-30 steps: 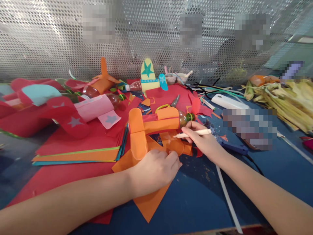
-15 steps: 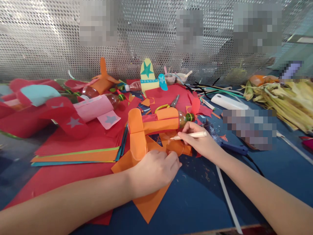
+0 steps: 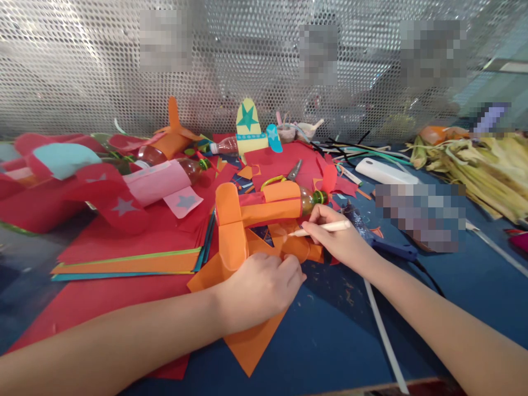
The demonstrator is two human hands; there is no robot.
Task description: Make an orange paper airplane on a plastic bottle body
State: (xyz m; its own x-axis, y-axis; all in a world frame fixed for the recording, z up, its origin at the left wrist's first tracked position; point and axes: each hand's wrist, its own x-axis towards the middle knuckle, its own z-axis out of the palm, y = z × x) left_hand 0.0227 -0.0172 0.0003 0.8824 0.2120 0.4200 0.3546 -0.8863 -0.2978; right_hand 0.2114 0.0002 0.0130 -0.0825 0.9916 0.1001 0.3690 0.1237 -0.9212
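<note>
My right hand pinches a white marker pen, its tip down at a piece of orange paper. Lower and to the left, my left hand has its fingers curled closed at the near edge of that paper, the fingertips mostly hidden. A faint round see-through shape shows on the paper just beyond the left fingers. Behind my hands lies a plastic bottle with a green cap, wrapped in orange and red paper, an orange rounded strip across its left end.
Stacked coloured paper lies left, beside paper-covered bottles. Scissors rest on red scraps behind the orange bottle. Right are a blue-handled tool with a cord, a white strip and dried husks. Perforated metal stands behind.
The marker pen and my right hand have shifted very slightly to the right. My left hand and the orange bottle stay practically where they were.
</note>
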